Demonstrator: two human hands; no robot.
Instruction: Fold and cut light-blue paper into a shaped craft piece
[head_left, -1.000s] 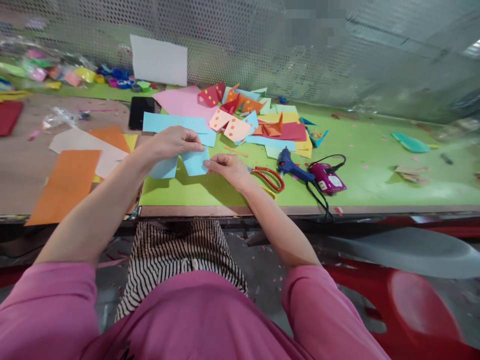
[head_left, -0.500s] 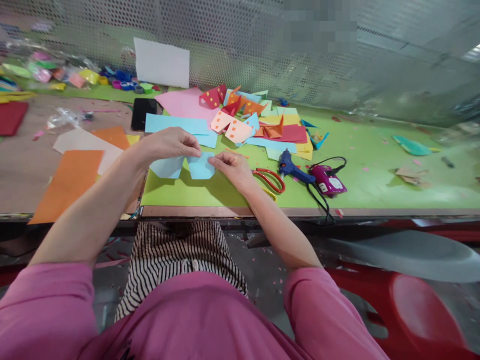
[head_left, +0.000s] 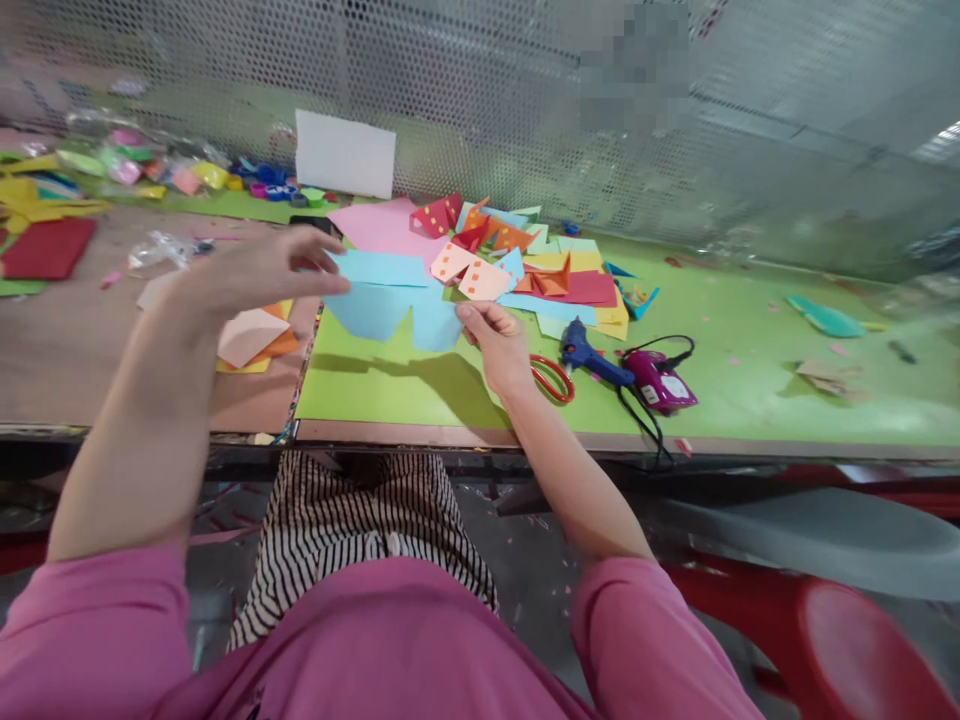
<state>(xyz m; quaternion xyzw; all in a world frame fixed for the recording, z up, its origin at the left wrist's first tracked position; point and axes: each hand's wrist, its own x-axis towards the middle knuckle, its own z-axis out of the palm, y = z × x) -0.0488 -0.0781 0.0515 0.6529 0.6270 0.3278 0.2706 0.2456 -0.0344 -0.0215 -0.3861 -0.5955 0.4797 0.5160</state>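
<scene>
A: The light-blue paper cutout (head_left: 397,308) is lifted just above the green mat (head_left: 390,385), pinched by the right hand (head_left: 499,345).
B: And the left hand (head_left: 251,268)?
A: Fingers spread, only touching the edge. One-corner grip; it could flop or crease.

Perforated metal mesh wall (head_left: 480,90) behind, wooden worktable (head_left: 67,350) with green mat (head_left: 750,370), red chair (head_left: 862,640) at right

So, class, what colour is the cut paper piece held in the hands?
Light blue paper piece, clearest in the head view.
</scene>
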